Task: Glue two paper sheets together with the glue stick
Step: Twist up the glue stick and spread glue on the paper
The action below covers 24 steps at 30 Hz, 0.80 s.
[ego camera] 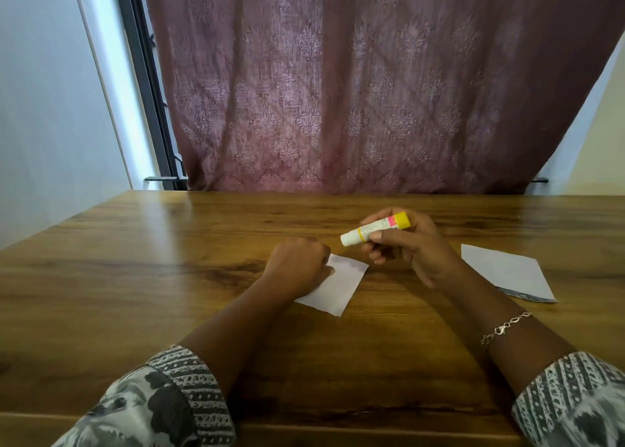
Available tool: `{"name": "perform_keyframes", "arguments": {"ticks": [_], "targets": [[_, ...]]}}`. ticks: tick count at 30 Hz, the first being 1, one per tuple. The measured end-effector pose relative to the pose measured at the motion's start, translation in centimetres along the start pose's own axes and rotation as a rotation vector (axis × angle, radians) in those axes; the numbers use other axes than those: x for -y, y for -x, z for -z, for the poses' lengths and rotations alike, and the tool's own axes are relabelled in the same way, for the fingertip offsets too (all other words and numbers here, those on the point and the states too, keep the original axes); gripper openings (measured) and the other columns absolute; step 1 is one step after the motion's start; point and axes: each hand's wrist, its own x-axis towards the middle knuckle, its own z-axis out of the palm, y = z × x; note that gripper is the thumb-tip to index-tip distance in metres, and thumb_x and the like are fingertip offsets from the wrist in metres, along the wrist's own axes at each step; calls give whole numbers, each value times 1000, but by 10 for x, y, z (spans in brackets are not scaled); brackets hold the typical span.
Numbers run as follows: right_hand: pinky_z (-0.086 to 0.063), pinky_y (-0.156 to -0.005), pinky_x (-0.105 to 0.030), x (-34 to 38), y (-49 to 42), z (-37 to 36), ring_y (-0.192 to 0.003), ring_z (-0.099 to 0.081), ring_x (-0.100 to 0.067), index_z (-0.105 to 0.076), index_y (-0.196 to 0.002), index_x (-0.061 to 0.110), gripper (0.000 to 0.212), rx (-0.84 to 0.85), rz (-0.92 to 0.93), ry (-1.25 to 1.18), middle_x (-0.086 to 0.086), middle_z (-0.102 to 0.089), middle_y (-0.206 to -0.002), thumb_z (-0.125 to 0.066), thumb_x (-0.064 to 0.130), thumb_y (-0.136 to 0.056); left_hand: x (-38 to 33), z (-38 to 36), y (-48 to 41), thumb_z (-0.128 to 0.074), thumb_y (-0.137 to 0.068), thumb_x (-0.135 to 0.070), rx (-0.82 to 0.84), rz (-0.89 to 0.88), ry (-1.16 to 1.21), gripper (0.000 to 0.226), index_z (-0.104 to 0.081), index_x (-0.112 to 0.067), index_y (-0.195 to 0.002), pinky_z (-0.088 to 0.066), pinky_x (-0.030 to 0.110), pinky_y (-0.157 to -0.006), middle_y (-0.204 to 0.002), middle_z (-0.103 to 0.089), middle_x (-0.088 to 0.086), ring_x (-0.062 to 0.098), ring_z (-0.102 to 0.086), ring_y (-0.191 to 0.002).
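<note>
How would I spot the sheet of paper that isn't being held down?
Start at the wooden table and go to its right side, past the right hand holding the glue stick. The loose sheet lies there flat and untouched, larger than the small sheet pinned under the left hand.

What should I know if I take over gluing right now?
Left hand: closed in a fist, pressing down the left edge of the small sheet on the table.
Right hand: holds the glue stick above the table, white end pointing left toward the small sheet, yellow end on the right. I cannot tell whether the cap is on.
Second sheet: lies flat to the right, beside the right forearm, untouched.
Done: stick picked up, small sheet steadied.
Left: no glue shows on either sheet. Rub glue on the small sheet, lay the other sheet on it, press them together.
</note>
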Motion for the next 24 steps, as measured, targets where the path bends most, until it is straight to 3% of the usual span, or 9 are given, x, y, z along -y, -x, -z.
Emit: {"name": "perform_keyframes", "arguments": {"ticks": [5,8,11,14,17,21,24], "targets": [[-55,-55,-21,-1,-3,12,-65,-69,-16,-62,-86,9,24,-103,-42,-7,-6,-75,-70,-58,-11,-75,1,-1,0,-48,-91,-38,1,-9,31,32,-61,-15,-109,-48,27,-77,-110,-63,5,18,-58,-95],[-48,-62,-20,0,-5,22,-78,-68,-12,-61,-96,16,28,-164,-33,18,1,-76,-76,-58,-5,-78,1,-2,1,-47,-91,-38,0,-14,26,33,-60,-15,-112,-49,28,-82,-113,-62,5,18,-58,-97],[-41,-70,-27,-3,-8,36,-83,-56,-16,-56,-109,15,26,-212,-42,55,6,-75,-83,-50,4,-87,2,-2,2,-46,-92,-38,-5,-20,20,34,-59,-15,-113,-49,27,-82,-114,-61,5,18,-58,-97],[-44,-79,-25,-7,-10,52,-89,-57,-14,-44,-116,10,26,-277,-84,129,-9,-67,-107,-44,2,-91,3,-3,2,-46,-92,-38,-9,-19,29,34,-59,-15,-115,-49,27,-83,-116,-61,5,18,-58,-98],[-50,-75,-20,-13,-12,64,-88,-61,-13,-41,-121,6,32,-364,-106,195,-13,-60,-115,-46,0,-90,3,-3,1,-46,-92,-38,-12,-18,35,34,-59,-16,-114,-48,25,-81,-116,-60,4,17,-58,-97],[-48,-95,-48,-26,-13,77,-109,-58,-33,-46,-121,3,41,-458,-180,332,-19,-59,-121,-58,-2,-82,3,-4,0,-46,-92,-39,-16,-11,35,33,-60,-17,-113,-49,25,-81,-116,-60,3,16,-58,-97],[-46,-98,-49,-31,-15,78,-111,-57,-34,-47,-120,0,42,-448,-234,373,-20,-60,-120,-60,-4,-80,3,-5,-1,-47,-91,-39,-16,-5,40,33,-60,-17,-113,-47,25,-81,-117,-61,3,16,-58,-99]]}}
